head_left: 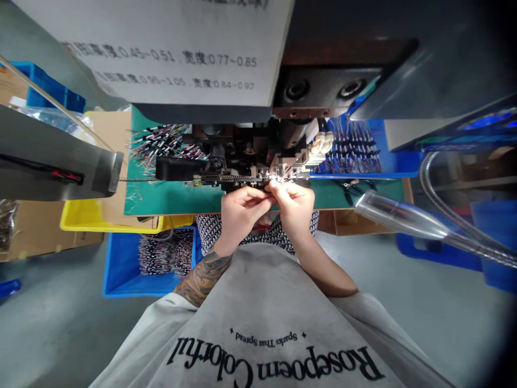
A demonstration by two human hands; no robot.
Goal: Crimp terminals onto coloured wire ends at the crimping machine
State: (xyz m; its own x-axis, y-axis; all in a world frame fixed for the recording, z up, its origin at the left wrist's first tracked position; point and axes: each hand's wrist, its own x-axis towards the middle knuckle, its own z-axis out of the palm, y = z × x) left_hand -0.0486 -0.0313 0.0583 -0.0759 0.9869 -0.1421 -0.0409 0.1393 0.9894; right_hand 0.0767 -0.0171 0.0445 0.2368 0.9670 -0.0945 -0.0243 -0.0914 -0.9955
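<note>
Both hands meet at the lit front of a terminal crimping machine. My left hand is closed, its fingertips pinched together just below the machine's working point. My right hand also pinches, thumb and forefinger raised a little higher, right at the bright metal tooling. Whatever lies between the fingertips is too small and hidden to make out. A thin metal terminal strip runs in from the left along the machine's feed track.
Wire bundles lie on the green mat at left; more wires fill a blue tray at right. Pliers and a clear nozzle on a flexible hose sit rightward. Below left are a yellow bin and blue bin.
</note>
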